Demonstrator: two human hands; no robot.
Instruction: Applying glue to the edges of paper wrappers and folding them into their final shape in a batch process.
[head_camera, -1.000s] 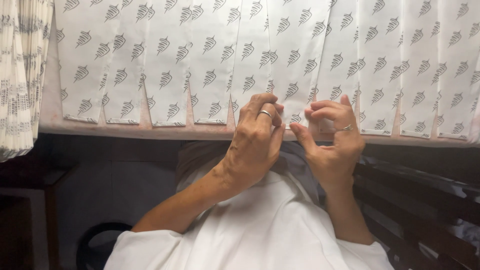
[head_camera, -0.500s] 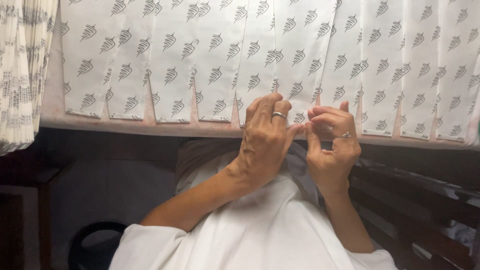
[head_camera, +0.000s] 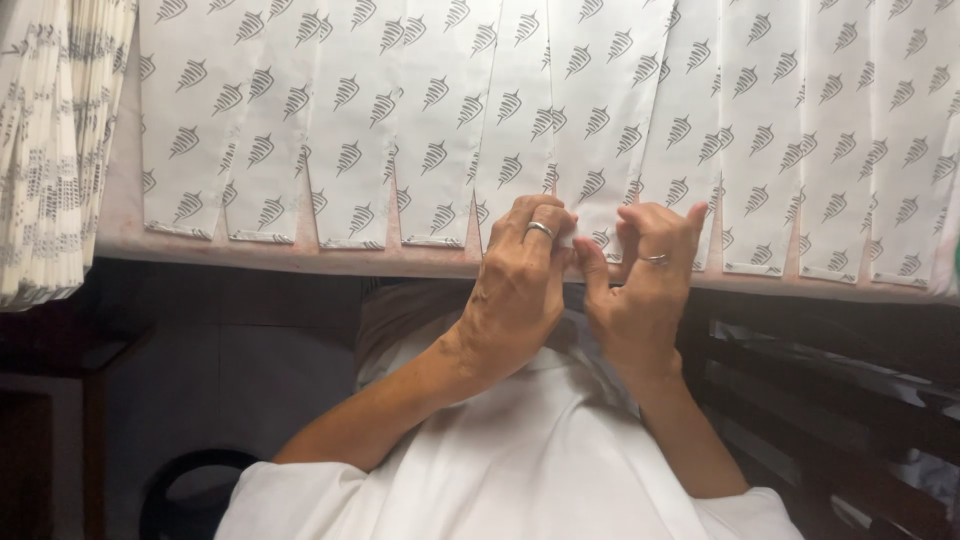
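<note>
Grip: both hands pinched the bottom edge of 1 printed paper sheet, fingers curled nearly shut on it. Left hand, ring on 1 finger, pressed the edge from the left; right hand, also ringed, held it from the right, index finger raised. The 2 hands touched at the thumbs. The held sheet hung directly above the grip, in the middle of a row of overlapping white sheets patterned with grey leaf motifs, laid on a pinkish table. A fanned stack of similar sheets stood at far left. White garment below.
</note>
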